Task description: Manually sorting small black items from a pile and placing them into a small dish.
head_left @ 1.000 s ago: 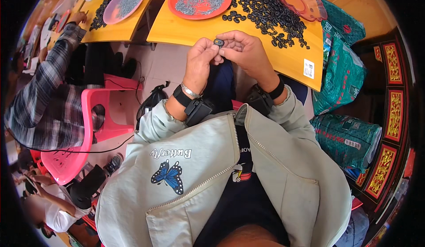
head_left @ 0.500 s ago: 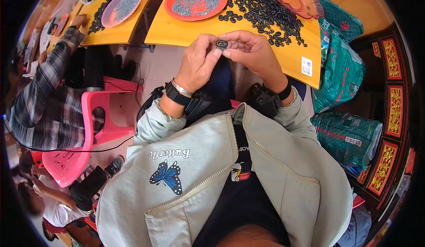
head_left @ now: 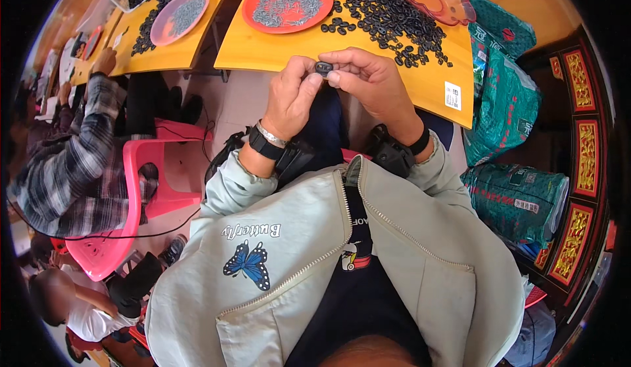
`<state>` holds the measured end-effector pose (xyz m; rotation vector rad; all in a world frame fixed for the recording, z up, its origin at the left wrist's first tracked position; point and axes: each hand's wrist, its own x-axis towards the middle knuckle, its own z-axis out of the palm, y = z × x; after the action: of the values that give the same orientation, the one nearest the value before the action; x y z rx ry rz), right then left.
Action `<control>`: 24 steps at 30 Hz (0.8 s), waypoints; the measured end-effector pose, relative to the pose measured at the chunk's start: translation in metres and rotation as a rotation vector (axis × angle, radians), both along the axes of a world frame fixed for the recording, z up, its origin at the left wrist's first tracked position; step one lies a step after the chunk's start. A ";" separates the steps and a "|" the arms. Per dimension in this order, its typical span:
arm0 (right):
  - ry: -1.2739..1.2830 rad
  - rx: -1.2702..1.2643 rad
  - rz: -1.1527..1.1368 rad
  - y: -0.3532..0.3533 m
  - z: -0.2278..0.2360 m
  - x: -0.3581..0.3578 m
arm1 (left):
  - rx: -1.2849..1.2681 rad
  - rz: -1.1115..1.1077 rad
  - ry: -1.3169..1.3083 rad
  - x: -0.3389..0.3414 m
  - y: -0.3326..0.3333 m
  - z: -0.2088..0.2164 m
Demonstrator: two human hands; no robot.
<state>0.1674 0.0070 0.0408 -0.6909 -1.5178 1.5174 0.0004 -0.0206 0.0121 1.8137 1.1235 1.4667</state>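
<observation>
Head view: both hands [head_left: 332, 81] stay pinched together on a small black part [head_left: 323, 68], unchanged.

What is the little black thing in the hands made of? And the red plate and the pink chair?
The black piece, pinched between the left hand and right hand, looks like dull plastic or rubber; it is too small to be sure. The red plate seems to be smooth, shiny plastic. The pink chair looks like glossy moulded plastic.

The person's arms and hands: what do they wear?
Both arms are in pale grey-green jacket sleeves. The left hand is bare, with a silver bracelet and a black strap at the wrist. The right hand is bare, its wrist carrying a bulky black band.
</observation>
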 end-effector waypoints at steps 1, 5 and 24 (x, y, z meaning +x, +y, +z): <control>0.015 -0.020 0.004 0.000 0.000 0.000 | -0.106 -0.049 -0.094 0.001 -0.001 0.001; 0.010 -0.065 0.042 0.004 0.002 0.002 | -0.229 -0.173 -0.356 0.006 0.004 -0.009; -0.028 -0.008 0.017 0.005 0.000 0.004 | -0.168 -0.091 -0.175 0.002 0.004 0.006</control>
<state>0.1717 0.0118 0.0408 -0.7086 -1.5423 1.5330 0.0028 -0.0171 0.0178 1.5688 1.0309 1.4036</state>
